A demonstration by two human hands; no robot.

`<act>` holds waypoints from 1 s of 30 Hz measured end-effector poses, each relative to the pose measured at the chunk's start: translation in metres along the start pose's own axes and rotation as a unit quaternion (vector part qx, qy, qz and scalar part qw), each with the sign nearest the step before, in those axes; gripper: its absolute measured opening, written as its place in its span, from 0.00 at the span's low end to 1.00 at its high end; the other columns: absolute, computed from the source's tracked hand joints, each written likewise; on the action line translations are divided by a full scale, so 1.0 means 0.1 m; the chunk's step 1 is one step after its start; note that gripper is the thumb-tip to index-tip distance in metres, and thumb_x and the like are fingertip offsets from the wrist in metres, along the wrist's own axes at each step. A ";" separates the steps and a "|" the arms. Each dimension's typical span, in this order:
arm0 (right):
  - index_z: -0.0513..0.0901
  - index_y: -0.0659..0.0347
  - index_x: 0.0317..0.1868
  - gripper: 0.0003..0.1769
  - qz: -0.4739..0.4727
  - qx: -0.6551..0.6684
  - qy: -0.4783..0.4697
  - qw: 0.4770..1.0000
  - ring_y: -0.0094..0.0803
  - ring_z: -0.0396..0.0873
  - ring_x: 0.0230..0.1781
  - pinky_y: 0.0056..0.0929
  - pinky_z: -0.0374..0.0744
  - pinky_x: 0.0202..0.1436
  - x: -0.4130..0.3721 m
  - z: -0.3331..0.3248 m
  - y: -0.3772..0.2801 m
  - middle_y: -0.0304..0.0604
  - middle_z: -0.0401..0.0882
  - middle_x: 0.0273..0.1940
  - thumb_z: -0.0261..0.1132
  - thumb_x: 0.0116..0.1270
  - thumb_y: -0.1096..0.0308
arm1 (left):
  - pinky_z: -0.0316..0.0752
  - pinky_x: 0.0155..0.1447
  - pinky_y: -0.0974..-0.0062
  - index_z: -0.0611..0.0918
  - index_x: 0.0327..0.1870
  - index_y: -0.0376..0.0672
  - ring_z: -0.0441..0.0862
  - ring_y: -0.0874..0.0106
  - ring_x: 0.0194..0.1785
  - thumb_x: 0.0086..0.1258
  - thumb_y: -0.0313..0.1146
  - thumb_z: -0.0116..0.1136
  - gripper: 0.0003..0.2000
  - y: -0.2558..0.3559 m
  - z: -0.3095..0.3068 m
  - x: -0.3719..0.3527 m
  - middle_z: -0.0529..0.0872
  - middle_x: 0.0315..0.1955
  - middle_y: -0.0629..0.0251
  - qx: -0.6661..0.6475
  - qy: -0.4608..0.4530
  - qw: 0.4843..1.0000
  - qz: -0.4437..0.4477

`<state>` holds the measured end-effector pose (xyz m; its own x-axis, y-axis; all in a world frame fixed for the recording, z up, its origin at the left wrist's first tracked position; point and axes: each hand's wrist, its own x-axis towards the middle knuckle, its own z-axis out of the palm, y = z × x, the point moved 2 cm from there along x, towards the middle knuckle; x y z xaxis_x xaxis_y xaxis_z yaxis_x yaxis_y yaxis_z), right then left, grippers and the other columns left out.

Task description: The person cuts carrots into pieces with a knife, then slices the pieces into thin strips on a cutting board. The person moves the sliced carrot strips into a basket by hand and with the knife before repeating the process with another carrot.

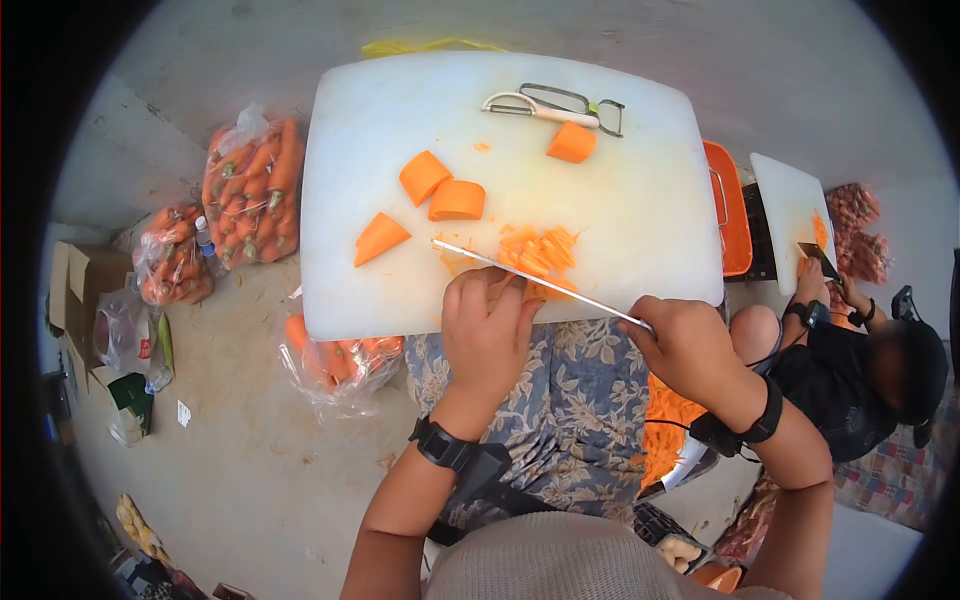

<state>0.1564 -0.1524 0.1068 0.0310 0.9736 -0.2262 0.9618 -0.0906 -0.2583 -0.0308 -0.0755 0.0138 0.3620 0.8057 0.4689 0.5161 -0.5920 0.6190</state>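
My right hand [680, 345] grips the handle end of a knife [570, 290], whose blade runs up and left across the white cutting board [620, 210]. Beside the blade, near the board's front edge, my left hand [487, 325] has its fingers bent and pressed down on a piece of carrot, mostly hidden beneath them. Thin carrot strips [540, 250] lie just beyond the blade. Carrot chunks [457, 200] rest on the left half of the board, and another chunk [571, 142] sits near two peelers [540, 107] at the back.
Bags of carrots [255, 190] stand left of the board, another bag [345, 362] below its left corner. An orange tray [735, 210] is at the right. Further right, a co-worker [850, 370] cuts on another board [790, 200]. Shredded carrot [665, 430] lies by my legs.
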 end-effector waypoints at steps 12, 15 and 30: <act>0.77 0.62 0.33 0.06 -0.029 -0.081 -0.043 0.995 0.48 0.81 0.21 0.43 0.78 0.25 0.31 0.14 -0.13 0.49 0.80 0.20 0.64 0.56 0.73 | 0.76 0.44 0.61 0.86 0.37 0.39 0.79 0.55 0.41 0.54 0.25 0.69 0.10 -0.05 0.03 0.05 0.82 0.36 0.58 -0.060 0.000 0.998 0.005; 0.77 0.62 0.34 0.05 -0.030 -0.084 -0.020 0.996 0.48 0.81 0.22 0.43 0.78 0.25 0.37 0.20 -0.16 0.50 0.80 0.21 0.64 0.57 0.71 | 0.76 0.45 0.62 0.86 0.37 0.39 0.79 0.55 0.41 0.55 0.24 0.68 0.09 -0.07 0.07 0.03 0.82 0.36 0.58 -0.045 0.003 0.999 -0.005; 0.83 0.66 0.37 0.18 0.040 0.153 0.002 0.987 0.53 0.81 0.30 0.46 0.78 0.37 0.04 0.10 -0.25 0.55 0.81 0.26 0.63 0.69 0.55 | 0.73 0.51 0.64 0.85 0.44 0.38 0.78 0.59 0.47 0.67 0.28 0.62 0.08 -0.52 -0.47 -0.27 0.81 0.42 0.58 -0.018 0.131 0.990 -0.043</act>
<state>0.1299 -0.1484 0.1032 0.1055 0.9616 -0.2535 0.8293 -0.2257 -0.5112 -0.1040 -0.0673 -0.0019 0.1012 0.8241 0.5573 0.5064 -0.5249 0.6841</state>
